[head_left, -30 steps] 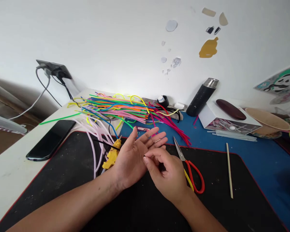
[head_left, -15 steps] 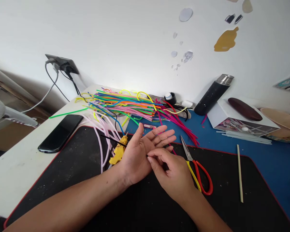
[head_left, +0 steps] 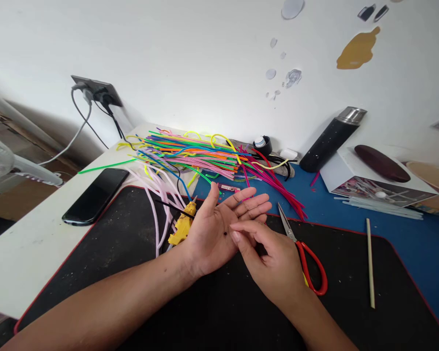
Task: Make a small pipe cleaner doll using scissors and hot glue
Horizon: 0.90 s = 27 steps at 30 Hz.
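Note:
My left hand [head_left: 219,234] is open, palm up, with its fingers stretched out. A tiny round black piece [head_left: 225,233], like a bead, lies in the middle of the palm. Just to its right is my right hand [head_left: 265,251], thumb and forefinger pinched together over the palm. What the pinch holds, if anything, is too small to see. Behind the left wrist rests a yellow hot glue gun [head_left: 183,226], partly hidden, with a black stem [head_left: 170,207] across it. Red-handled scissors [head_left: 312,270] lie beyond the right hand, partly covered by it.
On the black mat [head_left: 336,302] lies a pale stick [head_left: 370,265]. Coloured pipe cleaners [head_left: 193,156] are heaped at the back. A phone [head_left: 95,197] lies at left; a black flask [head_left: 331,141] and white box [head_left: 380,175] stand at right.
My right fingertips have drawn a little to the right on the palm, uncovering the tiny black piece. My left hand stays open. The camera view has shifted slightly.

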Each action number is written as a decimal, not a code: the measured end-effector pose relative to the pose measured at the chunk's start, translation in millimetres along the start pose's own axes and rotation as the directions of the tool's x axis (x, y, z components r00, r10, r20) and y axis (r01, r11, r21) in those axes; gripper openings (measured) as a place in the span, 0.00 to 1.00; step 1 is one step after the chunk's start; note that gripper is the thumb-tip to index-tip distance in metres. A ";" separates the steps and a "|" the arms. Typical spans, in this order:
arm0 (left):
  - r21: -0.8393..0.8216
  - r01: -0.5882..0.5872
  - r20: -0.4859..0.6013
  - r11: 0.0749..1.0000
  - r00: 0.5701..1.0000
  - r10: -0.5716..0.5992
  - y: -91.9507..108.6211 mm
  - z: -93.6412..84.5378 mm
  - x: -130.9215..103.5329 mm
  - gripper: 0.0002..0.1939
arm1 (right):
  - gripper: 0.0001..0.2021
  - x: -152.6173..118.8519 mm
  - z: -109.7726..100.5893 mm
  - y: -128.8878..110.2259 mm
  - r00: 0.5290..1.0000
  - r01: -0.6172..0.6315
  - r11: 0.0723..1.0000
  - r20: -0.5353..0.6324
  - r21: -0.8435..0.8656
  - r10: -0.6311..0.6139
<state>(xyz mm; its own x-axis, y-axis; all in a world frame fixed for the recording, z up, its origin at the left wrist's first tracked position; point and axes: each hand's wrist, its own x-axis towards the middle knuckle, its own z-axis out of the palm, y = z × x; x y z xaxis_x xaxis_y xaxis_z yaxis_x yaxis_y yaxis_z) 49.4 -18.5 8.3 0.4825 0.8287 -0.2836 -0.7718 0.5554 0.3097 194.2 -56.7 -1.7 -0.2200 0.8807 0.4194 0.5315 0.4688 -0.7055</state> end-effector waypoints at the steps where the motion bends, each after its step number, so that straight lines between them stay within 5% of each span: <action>1: -0.003 0.001 0.002 1.000 1.000 -0.001 -0.1 -0.1 -0.2 0.32 | 0.07 0.2 -0.4 0.1 1.000 0.011 1.000 -0.002 -0.007 -0.011; 14: 0.033 0.041 -0.042 0.999 0.998 -0.040 -2.1 -2.9 1.7 0.35 | 0.10 -0.2 -2.0 3.6 0.978 0.169 0.976 0.145 -0.140 -0.148; 27: 0.078 0.031 -0.021 0.996 0.999 -0.029 -2.9 -3.5 1.1 0.35 | 0.09 0.2 -0.4 3.8 0.989 0.043 0.991 0.145 -0.127 -0.025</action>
<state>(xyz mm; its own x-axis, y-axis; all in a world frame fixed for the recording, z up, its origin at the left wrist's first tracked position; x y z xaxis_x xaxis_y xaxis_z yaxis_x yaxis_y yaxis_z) 50.7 -19.5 3.9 0.4963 0.8105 -0.3111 -0.7217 0.5844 0.3710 196.6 -54.8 -4.1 -0.3489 0.8695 0.3496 0.6208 0.4939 -0.6088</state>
